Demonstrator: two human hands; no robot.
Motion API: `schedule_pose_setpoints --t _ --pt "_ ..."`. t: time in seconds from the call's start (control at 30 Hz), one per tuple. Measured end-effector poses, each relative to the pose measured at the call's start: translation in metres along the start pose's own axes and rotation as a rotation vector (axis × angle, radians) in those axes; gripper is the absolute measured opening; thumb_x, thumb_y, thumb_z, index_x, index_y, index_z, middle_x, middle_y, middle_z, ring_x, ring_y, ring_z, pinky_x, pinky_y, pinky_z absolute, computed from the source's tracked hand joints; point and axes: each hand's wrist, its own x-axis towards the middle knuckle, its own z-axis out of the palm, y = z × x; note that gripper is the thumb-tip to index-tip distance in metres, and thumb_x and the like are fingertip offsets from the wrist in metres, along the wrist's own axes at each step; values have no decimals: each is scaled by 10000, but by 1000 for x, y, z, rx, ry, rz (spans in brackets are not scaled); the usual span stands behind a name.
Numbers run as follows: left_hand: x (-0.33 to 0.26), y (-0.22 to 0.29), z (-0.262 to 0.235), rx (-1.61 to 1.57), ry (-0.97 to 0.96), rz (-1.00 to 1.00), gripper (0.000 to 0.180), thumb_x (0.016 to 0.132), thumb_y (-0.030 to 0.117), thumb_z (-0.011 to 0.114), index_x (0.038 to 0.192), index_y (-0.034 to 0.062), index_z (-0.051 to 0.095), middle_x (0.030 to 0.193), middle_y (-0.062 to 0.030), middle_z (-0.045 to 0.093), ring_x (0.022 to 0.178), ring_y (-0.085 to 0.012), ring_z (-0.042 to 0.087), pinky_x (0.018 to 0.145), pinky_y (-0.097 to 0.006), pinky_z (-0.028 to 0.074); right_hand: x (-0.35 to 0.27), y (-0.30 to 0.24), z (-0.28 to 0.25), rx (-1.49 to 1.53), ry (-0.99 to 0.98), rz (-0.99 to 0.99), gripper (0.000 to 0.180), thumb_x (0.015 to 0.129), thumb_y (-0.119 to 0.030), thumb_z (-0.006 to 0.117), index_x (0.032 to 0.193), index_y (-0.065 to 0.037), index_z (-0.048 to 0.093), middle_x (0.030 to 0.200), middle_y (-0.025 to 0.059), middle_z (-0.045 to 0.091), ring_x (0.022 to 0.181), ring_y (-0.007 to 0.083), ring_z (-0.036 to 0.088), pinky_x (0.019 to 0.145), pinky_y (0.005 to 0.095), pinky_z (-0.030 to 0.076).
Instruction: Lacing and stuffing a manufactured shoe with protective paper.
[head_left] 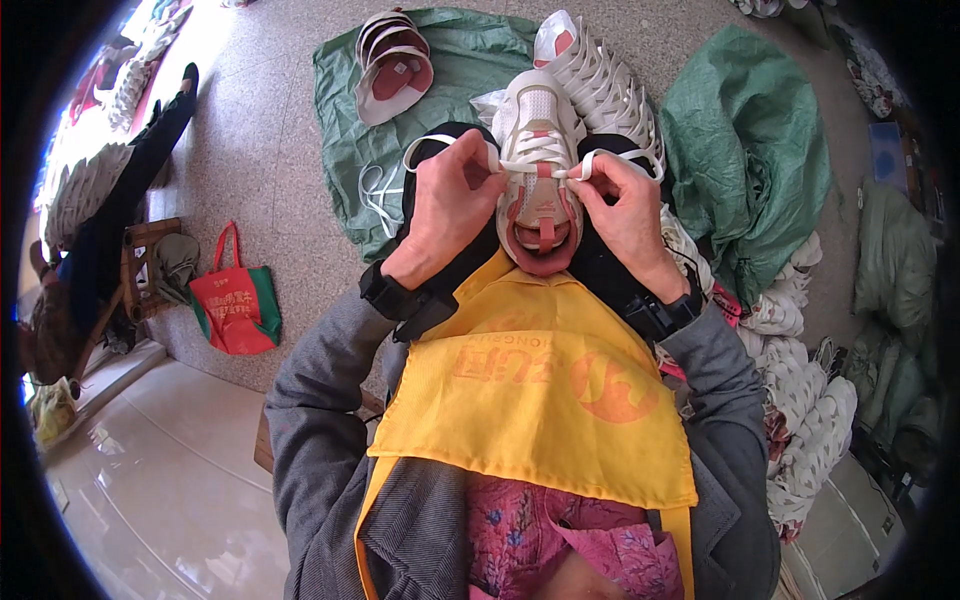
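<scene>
A white and pink sneaker rests between my knees, its toe pointing away from me and its pink-lined opening facing me. White laces cross its tongue, and a white shoelace runs out to both sides at the top eyelets. My left hand pinches the lace on the left side of the shoe. On the right side, my right hand pinches the other end of the lace between thumb and fingers. Both hands are close to the shoe's collar. A yellow apron covers my lap.
Nested shoe uppers and loose white laces lie on a green sheet at the far left. A row of white uppers stands beyond my right knee, beside a green sack. A red-green bag sits left; another person's leg shows farther left.
</scene>
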Motion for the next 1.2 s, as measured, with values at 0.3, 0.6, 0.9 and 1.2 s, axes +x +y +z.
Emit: schedule_pose_setpoints --t 0.3,0.6,0.9,1.2 --pt "0 -7 18 -15 52 127 199 826 7 741 846 3 543 736 -67 627 648 -107 604 592 -275 489 0 12 4 129 57 53 128 841 8 750 891 7 632 797 84 678 674 152 677 625 289 531" --pt "-15 1 12 34 174 67 334 761 60 807 804 26 478 640 -54 511 558 -169 507 562 -318 460 -11 -20 -8 -266 82 -301 270 765 -42 817 919 -27 596 842 74 580 730 271 621 672 371 531" --pt "-24 4 17 171 61 301 326 786 48 768 1011 13 536 840 -109 541 732 -258 577 662 -360 494 -17 -22 -1 -458 -1 -270 248 831 -33 713 1057 14 622 982 163 577 927 354 624 811 414 533" --pt "-22 -2 25 317 87 360 223 848 38 639 1026 -3 510 914 -185 545 842 -390 569 739 -473 475 -14 -12 6 -456 59 -219 172 864 -33 672 1025 13 635 947 183 634 871 376 654 756 435 546"
